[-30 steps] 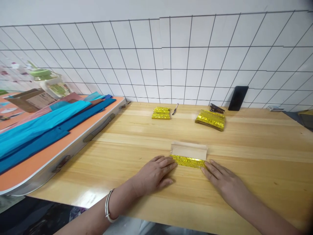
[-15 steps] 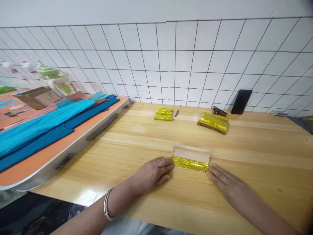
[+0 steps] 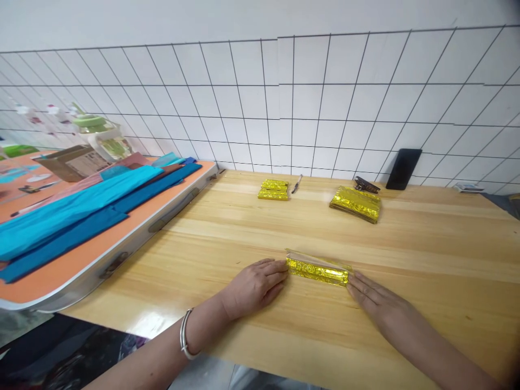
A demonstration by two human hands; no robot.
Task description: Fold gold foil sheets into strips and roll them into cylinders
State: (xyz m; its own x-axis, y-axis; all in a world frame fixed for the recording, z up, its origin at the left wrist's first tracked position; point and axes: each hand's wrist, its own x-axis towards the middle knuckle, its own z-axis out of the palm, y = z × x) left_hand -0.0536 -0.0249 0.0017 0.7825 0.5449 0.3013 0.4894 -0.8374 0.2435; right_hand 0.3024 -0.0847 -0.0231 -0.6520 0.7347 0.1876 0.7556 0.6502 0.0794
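Observation:
A sheet of gold foil paper [image 3: 317, 271], embossed on its shiny side and plain beige on the other, lies partly folded on the table in front of me. Its far flap stands tilted up toward me. My left hand [image 3: 258, 286] grips the left end, fingers together, thumb tucked low. At the opposite end my right hand [image 3: 377, 298] pinches the paper's corner between fingers and thumb. The fingertips partly cover both ends.
Beyond the paper are a small gold folded bundle [image 3: 273, 190], a pen [image 3: 297, 184], a gold paper stack [image 3: 355, 205], a dark clip [image 3: 366, 185] and a phone [image 3: 403, 169] leaning on the tiled wall. Blue fabric [image 3: 77, 200] covers part of the orange-topped table [image 3: 162, 197] at left.
The paper's far flap has risen from lying flat and tipped toward me, so less of the plain beige side shows. Both hands stay at its ends.

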